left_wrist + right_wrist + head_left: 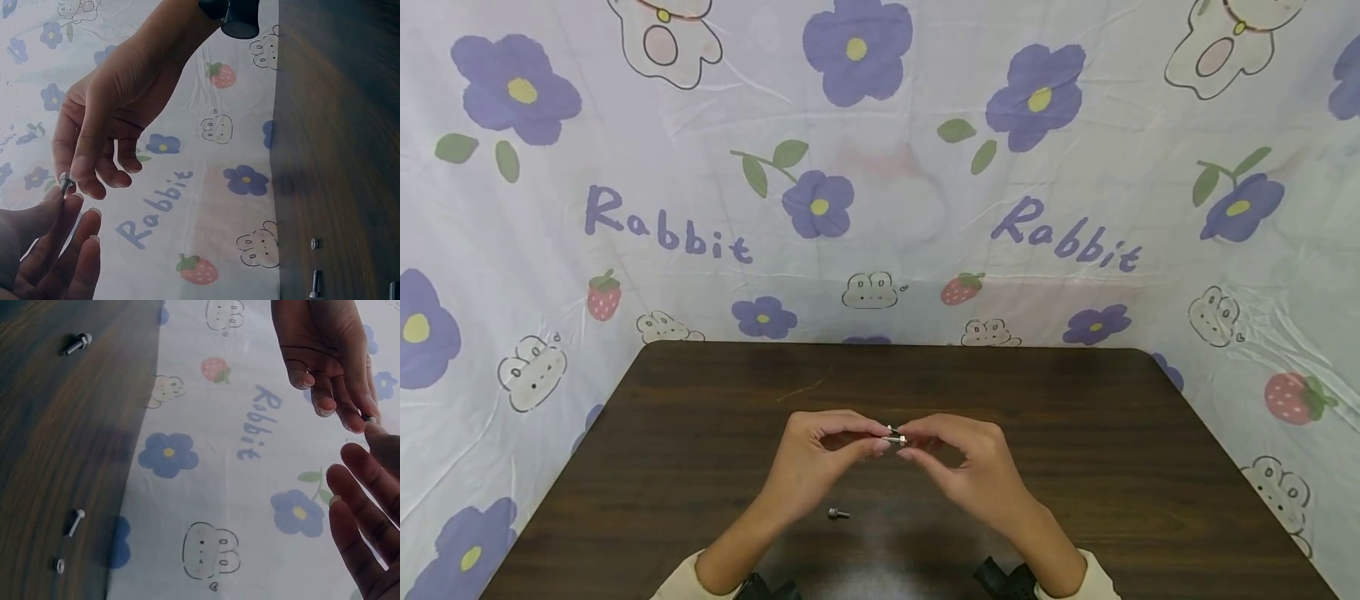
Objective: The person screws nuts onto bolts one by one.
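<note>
Above the table, both hands meet at a small silver bolt (895, 439). The left hand (808, 458) pinches one end of it between thumb and forefinger. At the other end, the right hand (973, 462) has its thumb and forefinger tips around the wider part. Seen from the left wrist, the bolt (65, 183) stands between the fingertips of both hands, and the other right fingers hang loosely bent. In the right wrist view, fingertips hide most of the bolt (370, 419).
On the dark wooden table (700, 467) lies a thick-headed bolt (838, 514), nearer the person than the hands. A thin screw (76, 523) and a small nut-like ring (59, 565) lie farther along. Printed cloth (880, 250) hangs behind the table and along its sides.
</note>
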`<state>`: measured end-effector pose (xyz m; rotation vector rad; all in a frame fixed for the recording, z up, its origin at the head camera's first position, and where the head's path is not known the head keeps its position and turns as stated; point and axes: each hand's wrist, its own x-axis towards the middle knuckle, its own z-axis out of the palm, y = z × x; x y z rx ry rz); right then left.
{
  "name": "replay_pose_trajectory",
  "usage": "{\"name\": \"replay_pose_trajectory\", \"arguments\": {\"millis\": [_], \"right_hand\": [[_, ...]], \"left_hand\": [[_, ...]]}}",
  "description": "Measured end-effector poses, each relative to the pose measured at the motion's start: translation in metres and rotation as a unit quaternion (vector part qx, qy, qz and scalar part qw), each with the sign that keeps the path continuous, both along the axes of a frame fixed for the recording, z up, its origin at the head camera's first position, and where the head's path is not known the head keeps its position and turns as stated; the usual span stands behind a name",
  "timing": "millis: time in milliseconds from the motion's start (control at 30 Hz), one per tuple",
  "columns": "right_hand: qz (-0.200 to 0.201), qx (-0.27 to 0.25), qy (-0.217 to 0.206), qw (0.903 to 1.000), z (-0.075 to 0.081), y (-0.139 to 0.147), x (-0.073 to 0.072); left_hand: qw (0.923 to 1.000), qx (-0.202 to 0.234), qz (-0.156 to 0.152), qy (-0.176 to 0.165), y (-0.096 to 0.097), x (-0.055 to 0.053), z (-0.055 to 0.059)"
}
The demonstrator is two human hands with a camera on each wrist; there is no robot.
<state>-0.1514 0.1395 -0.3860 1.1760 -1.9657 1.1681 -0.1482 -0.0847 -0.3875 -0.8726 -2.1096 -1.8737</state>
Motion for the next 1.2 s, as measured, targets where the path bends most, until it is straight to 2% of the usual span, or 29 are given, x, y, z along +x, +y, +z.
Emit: {"name": "replay_pose_trajectory", "arguments": {"millis": [367,633,833,1067,1200], "right_hand": [[-0.001,0.003,0.002,1.0,-0.0008,0.0006,-0.0013],[0.003,0.003,-0.01,0.9999,-0.0008,0.0004,-0.0001],[0.01,-0.002,-0.015,0.9998,-0.0012,0.0002,0.0],[-0.006,-0.014,-0.043,0.999,-0.0007,0.0017,0.0015],[-0.003,-0.019,-0.031,0.9993,-0.0002,0.0031,0.0014]], "left_hand": [[0.9997,0.005,-0.013,0.02,0.0014,-0.001,-0.0009],[0.9998,0.0,-0.017,0.004,0.0023,0.0007,0.0001],[0.9999,-0.002,-0.013,0.006,0.0033,0.0023,0.0009],[0.9999,0.007,-0.013,0.004,0.0036,0.0024,0.0023],[1.0,0.001,-0.004,0.005,0.0033,0.0021,0.0022]]}}
